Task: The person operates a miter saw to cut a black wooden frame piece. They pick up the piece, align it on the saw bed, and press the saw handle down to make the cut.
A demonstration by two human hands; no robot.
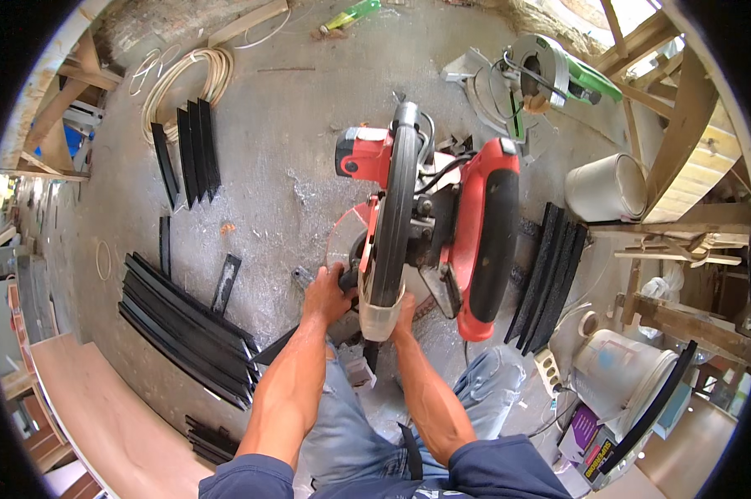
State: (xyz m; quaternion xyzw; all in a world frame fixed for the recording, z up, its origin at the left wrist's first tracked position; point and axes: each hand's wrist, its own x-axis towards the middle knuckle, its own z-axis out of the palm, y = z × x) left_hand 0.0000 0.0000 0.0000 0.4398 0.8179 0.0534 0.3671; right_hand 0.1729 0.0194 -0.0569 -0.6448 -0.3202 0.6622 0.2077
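A red and black miter saw (402, 191) stands in front of me, its black-gripped handle (493, 241) on the right side. Beside its lower left, my left hand (327, 295) is closed next to a black knob-like part (349, 279); what its fingers grip is not clear. My right hand (405, 313) reaches in close behind the saw's translucent yellowish guard (377, 316), which hides most of its fingers. A black metal strip (277, 344) lies partly under my left forearm, pointing toward the saw.
Black strips (188, 320) lie stacked at left, with more at far left (196, 154) and right of the saw (548, 279). A green saw (550, 73), coiled hose (194, 83), buckets (606, 188), a power strip (548, 373) and a curved brown board (109, 412) surround the workspace.
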